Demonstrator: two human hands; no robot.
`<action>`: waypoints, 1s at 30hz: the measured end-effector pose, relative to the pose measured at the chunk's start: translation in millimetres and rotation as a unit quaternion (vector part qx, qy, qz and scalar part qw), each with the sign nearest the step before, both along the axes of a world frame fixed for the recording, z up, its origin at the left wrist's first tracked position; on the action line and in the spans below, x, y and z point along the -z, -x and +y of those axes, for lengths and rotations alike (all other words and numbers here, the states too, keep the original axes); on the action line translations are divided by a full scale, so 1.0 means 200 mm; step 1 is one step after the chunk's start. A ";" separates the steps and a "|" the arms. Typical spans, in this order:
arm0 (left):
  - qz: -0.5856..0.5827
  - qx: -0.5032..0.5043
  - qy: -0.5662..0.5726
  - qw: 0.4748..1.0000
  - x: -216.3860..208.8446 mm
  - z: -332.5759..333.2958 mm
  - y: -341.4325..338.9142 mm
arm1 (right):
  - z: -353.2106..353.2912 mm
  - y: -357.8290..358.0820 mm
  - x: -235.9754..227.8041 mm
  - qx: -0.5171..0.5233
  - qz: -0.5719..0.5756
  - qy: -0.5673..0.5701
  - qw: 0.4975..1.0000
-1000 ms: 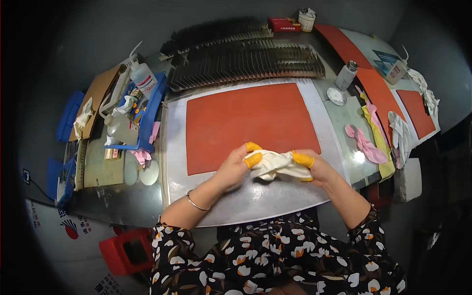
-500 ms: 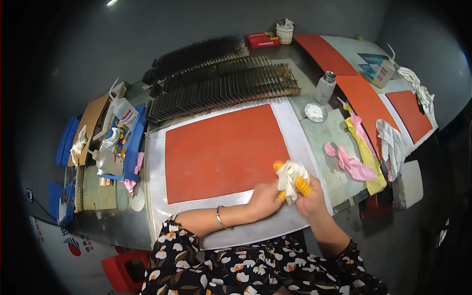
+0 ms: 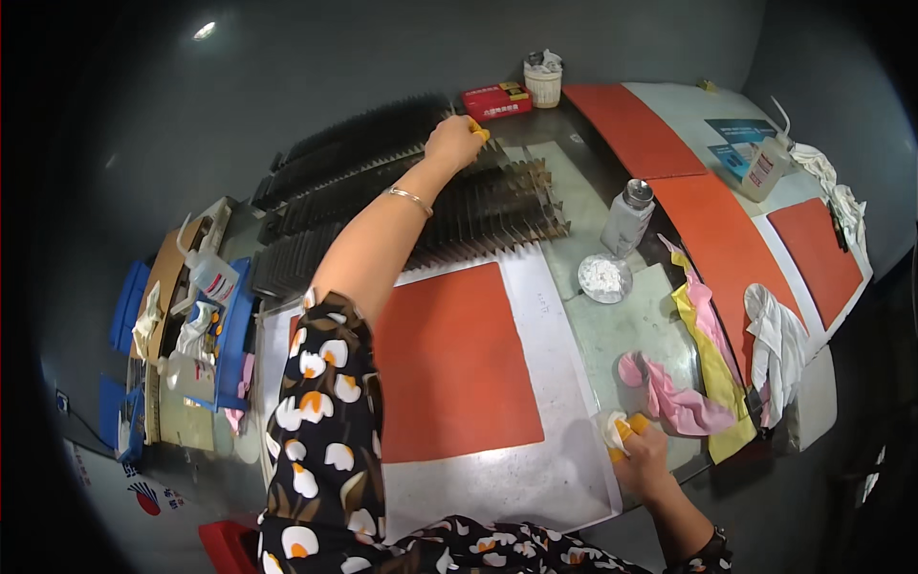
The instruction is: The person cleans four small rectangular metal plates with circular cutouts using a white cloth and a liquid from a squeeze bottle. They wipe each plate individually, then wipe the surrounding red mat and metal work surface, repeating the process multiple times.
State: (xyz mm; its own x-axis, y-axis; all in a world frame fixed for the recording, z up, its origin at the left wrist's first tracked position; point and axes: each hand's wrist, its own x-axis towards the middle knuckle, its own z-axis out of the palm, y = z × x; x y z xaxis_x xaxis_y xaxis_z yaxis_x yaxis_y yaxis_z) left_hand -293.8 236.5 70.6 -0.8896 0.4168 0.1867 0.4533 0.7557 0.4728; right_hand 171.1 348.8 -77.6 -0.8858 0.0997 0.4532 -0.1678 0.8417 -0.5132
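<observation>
My left hand (image 3: 455,143) reaches across to the right end of the dark, closely spaced upright plates (image 3: 335,148). Orange finger covers show on its curled fingers, and what they pinch is hidden. At the near right, my right hand (image 3: 643,461), also in orange finger covers, is closed on a crumpled white cloth (image 3: 612,430). Between my arms lies a flat red-orange sheet (image 3: 459,373) on a white backing sheet (image 3: 497,488). My left sleeve covers part of the red-orange sheet's left side.
A glass jar (image 3: 628,218) and a dish of white material (image 3: 604,277) stand right of the plates. Beyond are pink cloth (image 3: 674,397), yellow cloth (image 3: 712,373) and long red-orange sheets (image 3: 712,225). At left, a blue tray (image 3: 234,335) holds squeeze bottles (image 3: 208,275). A red box (image 3: 497,99) sits behind.
My hands were together on the white cloth. The left has let go and moved far forward to the plates; the right has moved right and nearer with the cloth. The view has shifted.
</observation>
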 end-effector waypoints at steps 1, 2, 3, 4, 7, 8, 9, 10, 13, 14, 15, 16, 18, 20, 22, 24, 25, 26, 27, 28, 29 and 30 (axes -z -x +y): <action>-0.014 -0.014 0.029 0.999 0.01 0.08 0.02 | 0.02 -0.01 0.04 0.003 0.004 0.001 1.000; 0.010 -0.039 0.082 0.996 0.04 0.15 0.03 | 0.03 0.02 -0.06 -0.049 -0.011 0.058 0.997; 0.035 -0.063 0.134 0.988 0.07 0.20 0.03 | 0.05 0.02 -0.07 -0.056 -0.025 0.089 0.994; 0.061 -0.083 0.183 0.978 0.09 0.27 0.03 | 0.07 0.00 -0.08 -0.058 -0.039 0.118 0.991; 0.034 -0.091 0.181 0.979 0.13 0.35 0.09 | 0.11 -0.04 -0.13 -0.078 -0.087 0.300 0.947; 0.028 -0.096 0.168 0.981 0.12 0.38 0.10 | 0.14 -0.06 -0.16 -0.093 -0.095 0.373 0.918; 0.022 -0.106 0.162 0.981 0.10 0.38 0.09 | 0.17 -0.08 -0.21 -0.112 -0.100 0.448 0.881; 0.020 -0.120 0.134 0.983 0.08 0.37 0.09 | 0.25 -0.08 -0.29 -0.112 -0.135 0.512 0.841; -0.008 -0.100 0.077 0.992 -0.09 0.19 0.06 | 0.55 0.19 -0.61 -0.030 -0.085 0.216 0.972; -0.026 -0.058 -0.027 0.998 -0.14 0.13 0.04 | 0.70 0.32 -0.60 -0.014 -0.034 0.104 0.994; -0.043 -0.030 -0.122 0.991 -0.17 0.00 0.00 | 0.69 0.51 -0.71 0.045 -0.023 -0.051 0.997; -0.111 0.007 -0.293 0.950 -0.18 -0.05 -0.06 | 0.78 0.65 -0.68 0.049 0.096 -0.165 0.980; -0.230 0.055 -0.536 0.810 -0.09 -0.29 -0.18 | 0.74 0.86 -0.76 0.088 -0.004 -0.177 0.980; -0.335 0.087 -0.638 0.688 0.04 -0.41 -0.36 | 0.78 0.99 -0.74 0.121 -0.052 -0.215 0.968; -0.442 0.126 -0.655 0.599 0.20 -0.60 -0.62 | 0.77 1.06 -0.68 0.137 -0.063 -0.253 0.956; -0.459 0.114 -0.673 0.569 0.30 -0.77 -0.86 | 0.73 1.11 -0.59 0.124 -0.043 -0.282 0.950; -0.424 0.059 -0.690 0.583 0.33 -0.78 -1.01 | 0.74 1.12 -0.56 0.135 -0.056 -0.297 0.944; -0.461 0.042 -0.701 0.543 0.35 -0.83 -1.11 | 0.70 1.13 -0.58 0.165 -0.104 -0.306 0.932; -0.501 0.034 -0.712 0.491 0.38 -0.85 -1.17 | 0.77 1.13 -0.52 0.142 -0.067 -0.333 0.930; -0.499 0.000 -0.731 0.465 0.36 -0.85 -1.23 | 0.72 1.12 -0.55 0.124 -0.033 -0.324 0.937; -0.510 -0.018 -0.746 0.427 0.35 -0.84 -1.28 | 0.75 1.12 -0.55 0.139 -0.074 -0.341 0.927; -0.526 0.011 -0.743 0.414 0.38 -0.84 -1.31 | 0.78 1.10 -0.61 0.159 -0.093 -0.352 0.918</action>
State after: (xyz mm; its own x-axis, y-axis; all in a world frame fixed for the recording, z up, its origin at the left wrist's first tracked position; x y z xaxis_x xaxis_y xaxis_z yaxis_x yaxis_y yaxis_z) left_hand -30.9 68.2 -4.6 -0.8039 0.5467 -0.2342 -0.5942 -0.7225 0.3533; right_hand -48.5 504.1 43.7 -0.9311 0.1067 0.3487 0.1791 0.9668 0.1824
